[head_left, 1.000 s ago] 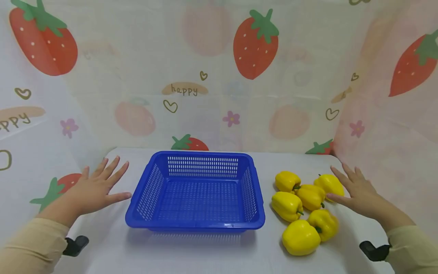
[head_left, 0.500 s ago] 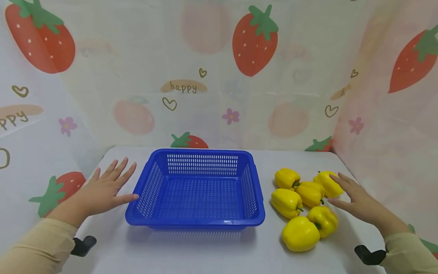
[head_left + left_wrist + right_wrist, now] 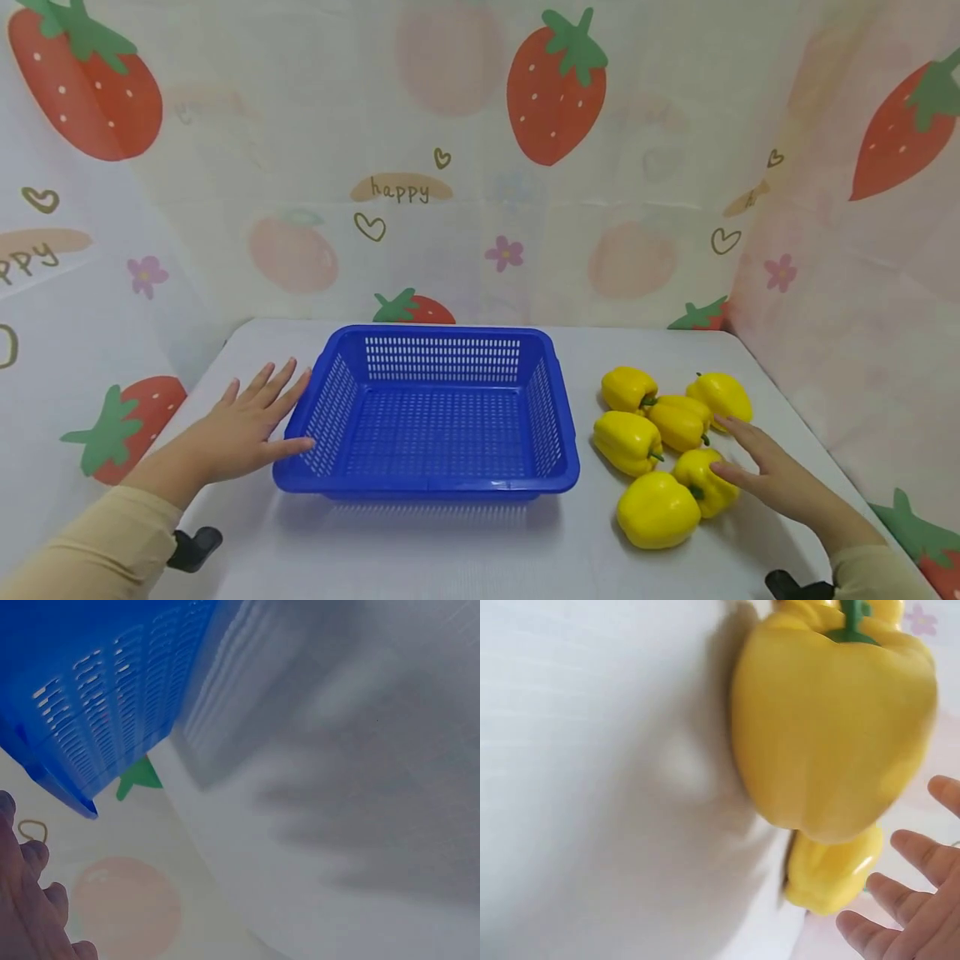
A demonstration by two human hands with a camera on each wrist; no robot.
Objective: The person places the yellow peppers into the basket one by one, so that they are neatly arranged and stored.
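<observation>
Left hand (image 3: 238, 429): fingers straight and wide apart, nothing held; in the head view the thumb overlaps the left rim of the blue basket (image 3: 427, 485), but I cannot tell if it touches
Right hand (image 3: 783, 479): fingers extended and apart, nothing held; it is at the right side of the yellow peppers (image 3: 677, 422), contact also cannot be told
Peppers: six in one group, on the counter (image 3: 450, 554) to the right of the basket
Handling: probably light and rather firm, with smooth skin which may slip and may bruise; a hold around the wide body seems better than by the stem
Stems and axes: the leftmost pepper (image 3: 626, 443) lies on its side, long axis slanting, stem toward near right; the rear right pepper (image 3: 720, 397) has its stem at the far left; on the nearest pepper (image 3: 658, 511) I see no stem clearly
Basket: mouth up, long axis from left to right
</observation>
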